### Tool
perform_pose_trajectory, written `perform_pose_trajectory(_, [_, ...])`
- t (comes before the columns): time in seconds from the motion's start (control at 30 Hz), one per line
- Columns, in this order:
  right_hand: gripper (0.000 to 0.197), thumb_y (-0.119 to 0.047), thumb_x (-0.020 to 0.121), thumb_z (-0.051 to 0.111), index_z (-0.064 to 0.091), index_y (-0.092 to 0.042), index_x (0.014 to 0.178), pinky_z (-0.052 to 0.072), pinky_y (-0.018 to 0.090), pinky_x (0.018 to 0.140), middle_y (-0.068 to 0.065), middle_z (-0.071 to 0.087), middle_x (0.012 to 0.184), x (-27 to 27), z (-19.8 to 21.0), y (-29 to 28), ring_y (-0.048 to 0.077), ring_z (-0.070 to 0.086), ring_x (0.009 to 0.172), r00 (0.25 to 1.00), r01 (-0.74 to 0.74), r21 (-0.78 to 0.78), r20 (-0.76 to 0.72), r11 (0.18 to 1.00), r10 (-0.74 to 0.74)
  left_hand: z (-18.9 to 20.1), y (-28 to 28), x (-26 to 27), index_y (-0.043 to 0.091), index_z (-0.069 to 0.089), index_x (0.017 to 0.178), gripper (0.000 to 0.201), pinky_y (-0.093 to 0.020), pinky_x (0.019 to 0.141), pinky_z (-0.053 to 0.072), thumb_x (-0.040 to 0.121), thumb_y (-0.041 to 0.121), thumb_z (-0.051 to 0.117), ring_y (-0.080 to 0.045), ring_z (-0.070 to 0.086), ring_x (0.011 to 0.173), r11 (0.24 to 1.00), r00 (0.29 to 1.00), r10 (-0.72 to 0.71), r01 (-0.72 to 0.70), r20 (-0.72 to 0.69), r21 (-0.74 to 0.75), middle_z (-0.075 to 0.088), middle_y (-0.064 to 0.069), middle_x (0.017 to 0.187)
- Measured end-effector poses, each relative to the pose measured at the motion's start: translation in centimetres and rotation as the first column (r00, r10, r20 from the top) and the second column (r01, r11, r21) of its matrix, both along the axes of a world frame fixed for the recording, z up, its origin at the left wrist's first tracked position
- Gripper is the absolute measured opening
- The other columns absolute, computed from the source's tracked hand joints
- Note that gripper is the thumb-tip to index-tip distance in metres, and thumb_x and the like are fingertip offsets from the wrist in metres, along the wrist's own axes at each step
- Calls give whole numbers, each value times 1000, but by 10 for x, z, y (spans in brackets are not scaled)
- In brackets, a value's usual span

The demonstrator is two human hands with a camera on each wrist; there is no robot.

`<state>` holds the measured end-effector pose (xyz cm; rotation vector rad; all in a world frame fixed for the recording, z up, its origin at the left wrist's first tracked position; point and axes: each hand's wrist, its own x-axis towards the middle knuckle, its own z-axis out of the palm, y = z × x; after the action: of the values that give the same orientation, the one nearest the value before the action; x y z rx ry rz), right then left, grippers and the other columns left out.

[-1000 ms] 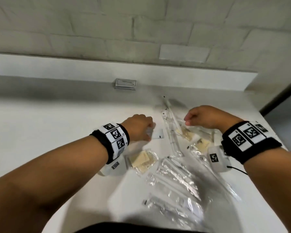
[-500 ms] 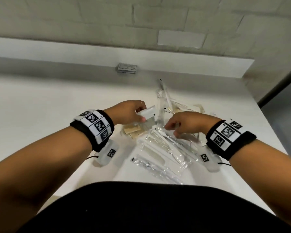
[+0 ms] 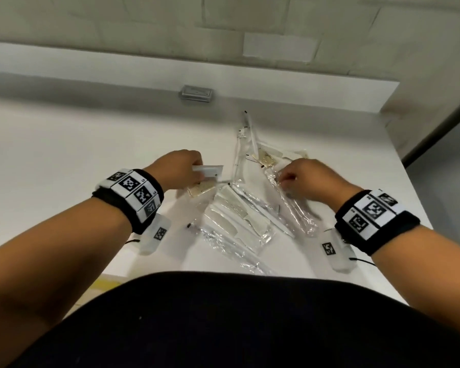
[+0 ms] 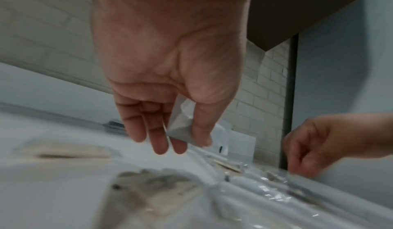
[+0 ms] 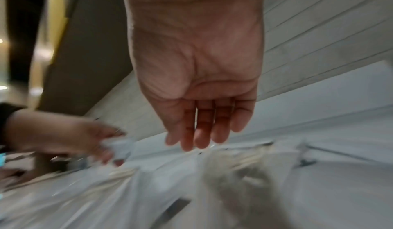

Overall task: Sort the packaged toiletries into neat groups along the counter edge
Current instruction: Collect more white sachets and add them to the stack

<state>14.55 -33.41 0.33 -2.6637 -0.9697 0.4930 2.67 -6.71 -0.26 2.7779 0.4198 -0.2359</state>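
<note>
On the white table [image 3: 64, 160], the landmark is the heap of clear-wrapped toiletries [image 3: 239, 221] lying mid-table, just ahead of the person.

Heap: long, thin packets, long axes running mostly near-to-far and fanning out toward the wall. Tan-coloured packets [image 3: 201, 189] lie at the heap's left edge, more at its far end. Nothing grouped at the table edge yet, by my judgement.

Right hand [image 3: 308, 181]: over the heap's right side, fingers curled down onto a clear packet [image 3: 290, 197]; contact likely, but whether it pinches I cannot tell (wrist view blurred).

Left hand [image 3: 178, 172]: at the heap's far-left corner, thumb and fingers pinching a small white sachet [image 3: 209, 170], held clear above the table.

Nearer hand for next pick: right, approx. directly above the packets.

Small grey box [image 3: 197, 93]: beyond the heap, vs. the wall. Labels/writing: none legible.
</note>
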Motion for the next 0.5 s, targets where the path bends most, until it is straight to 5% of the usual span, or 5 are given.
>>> perform_pose_trajectory(0.1, [12,-40,83,60,64,-30,77,48,27,62,-12,63,77,-37,-14,8,9,61,72,989,-146,-104,-37,984,143,6,-37,4,22,50,88,23,-29,59,37,88,42,59,-18,53,75,985,998,-62,64,17,-159,58,3,82])
perform_pose_trajectory(0.23, [15,-27,89,57,68,-36,94,45,25,64,-15,64,89,-44,-18,17,8,60,79,973,-197,-42,-129,979,190,7,-65,4,26,45,90,15,-27,63,38,95,38,52,-15,54,78,938,985,-162,134,-60,-321,60,7,85])
perform_pose_trajectory(0.37, [21,-21,92,55,69,-28,106,43,26,76,-10,64,105,-10,-4,-12,10,57,91,995,-100,-78,-34,992,97,1,-56,-5,28,45,89,13,-26,64,39,98,38,47,-9,60,80,952,984,-136,97,-114,-292,72,11,90])
perform_pose_trajectory(0.5, [16,-21,89,59,70,-25,101,45,26,79,-5,66,106,18,-5,-40,12,55,89,998,47,-112,39,993,-43,3,-54,-4,21,50,86,19,-27,58,36,93,38,54,-15,55,74,983,998,-64,63,1,-171,61,9,77])
